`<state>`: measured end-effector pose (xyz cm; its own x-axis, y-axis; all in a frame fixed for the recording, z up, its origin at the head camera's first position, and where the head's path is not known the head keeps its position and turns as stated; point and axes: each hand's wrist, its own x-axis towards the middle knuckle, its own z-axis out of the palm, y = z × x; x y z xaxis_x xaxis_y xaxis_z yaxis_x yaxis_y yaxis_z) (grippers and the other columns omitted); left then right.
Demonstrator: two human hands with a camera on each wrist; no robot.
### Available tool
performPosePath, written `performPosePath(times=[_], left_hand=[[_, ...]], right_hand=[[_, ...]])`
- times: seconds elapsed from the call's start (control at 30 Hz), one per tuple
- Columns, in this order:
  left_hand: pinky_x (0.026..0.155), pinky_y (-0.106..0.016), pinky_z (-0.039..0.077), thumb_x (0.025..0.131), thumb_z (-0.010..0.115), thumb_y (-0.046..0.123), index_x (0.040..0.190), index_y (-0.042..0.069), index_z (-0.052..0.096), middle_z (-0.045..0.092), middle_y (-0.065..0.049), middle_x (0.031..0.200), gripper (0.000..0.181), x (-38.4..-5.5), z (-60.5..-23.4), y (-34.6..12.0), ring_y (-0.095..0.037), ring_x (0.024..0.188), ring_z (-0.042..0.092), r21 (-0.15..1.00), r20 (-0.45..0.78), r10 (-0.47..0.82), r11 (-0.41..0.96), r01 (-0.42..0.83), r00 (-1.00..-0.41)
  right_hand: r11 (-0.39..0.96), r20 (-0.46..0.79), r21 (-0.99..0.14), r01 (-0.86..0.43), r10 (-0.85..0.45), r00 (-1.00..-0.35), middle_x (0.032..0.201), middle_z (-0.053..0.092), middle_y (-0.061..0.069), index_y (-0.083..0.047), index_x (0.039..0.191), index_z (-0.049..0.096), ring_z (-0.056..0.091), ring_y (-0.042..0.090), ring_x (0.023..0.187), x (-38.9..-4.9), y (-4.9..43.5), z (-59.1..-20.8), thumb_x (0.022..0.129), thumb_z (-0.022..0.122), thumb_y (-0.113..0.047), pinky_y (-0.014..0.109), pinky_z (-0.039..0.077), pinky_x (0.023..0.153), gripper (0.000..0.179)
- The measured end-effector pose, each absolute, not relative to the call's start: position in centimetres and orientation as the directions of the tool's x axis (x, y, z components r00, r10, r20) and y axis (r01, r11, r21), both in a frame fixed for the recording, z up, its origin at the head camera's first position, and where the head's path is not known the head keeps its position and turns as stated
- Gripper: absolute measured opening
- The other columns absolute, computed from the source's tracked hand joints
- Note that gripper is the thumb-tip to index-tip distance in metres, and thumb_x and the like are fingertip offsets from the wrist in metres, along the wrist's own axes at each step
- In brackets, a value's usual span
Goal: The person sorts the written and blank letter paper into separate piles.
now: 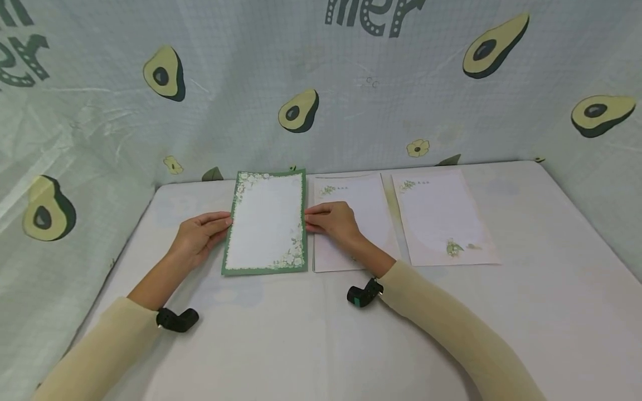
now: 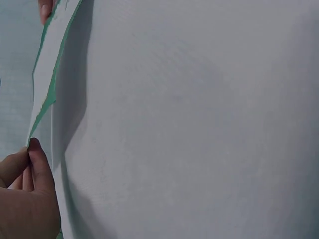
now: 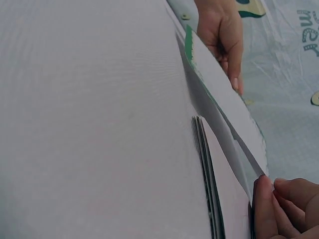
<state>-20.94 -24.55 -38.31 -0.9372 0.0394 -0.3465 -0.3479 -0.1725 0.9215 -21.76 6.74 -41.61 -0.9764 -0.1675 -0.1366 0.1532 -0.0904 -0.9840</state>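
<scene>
A sheet of paper with a green border and white flowers (image 1: 266, 223) is held between both hands over the left part of the table. My left hand (image 1: 198, 236) pinches its left edge, thumb against fingers. At the right edge, my right hand (image 1: 335, 221) pinches the same sheet. Both wrist views show the sheet bowed and raised off the tabletop, with a shadow under it. Beneath my right wrist lies a stack of pale pink sheets (image 1: 368, 192), partly hidden by the hand; its layered edges (image 3: 207, 174) show in the right wrist view.
Another pale pink sheet with green sprigs (image 1: 436, 217) lies to the right of the stack, a yellow-green strip (image 1: 392, 200) showing between them. The white-covered table (image 1: 281, 345) meets a hanging cloth printed with avocados (image 1: 241, 72) at the back.
</scene>
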Motion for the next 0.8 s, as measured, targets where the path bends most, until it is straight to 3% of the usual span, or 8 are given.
performPosePath(times=[0.3,0.8], left_hand=[[0.082,-0.017,0.06,0.096,0.068,0.0,0.106,0.009,0.076,0.071,0.003,0.1,0.015,-21.0,-38.5,-24.4,-0.005,0.092,0.069,0.928,-0.345,0.037,-0.133,-0.347,-0.938],[0.088,-0.019,0.059,0.096,0.068,0.0,0.122,0.001,0.07,0.07,0.004,0.103,0.026,-22.0,-39.4,-25.6,-0.005,0.095,0.071,0.935,-0.351,0.085,-0.01,-0.353,-0.932]], right_hand=[[-0.031,-0.119,-0.992,0.126,-0.16,-0.98,0.099,0.076,0.017,0.005,0.106,0.076,0.076,0.018,0.075,-22.3,6.5,-41.7,0.09,0.076,0.001,0.029,0.064,0.076,0.017],[0.205,-0.059,-0.978,0.026,-0.153,-0.986,0.086,0.078,0.013,0.002,0.103,0.078,0.075,0.015,0.066,-22.8,5.9,-41.5,0.089,0.077,-0.003,0.025,0.064,0.068,0.014]])
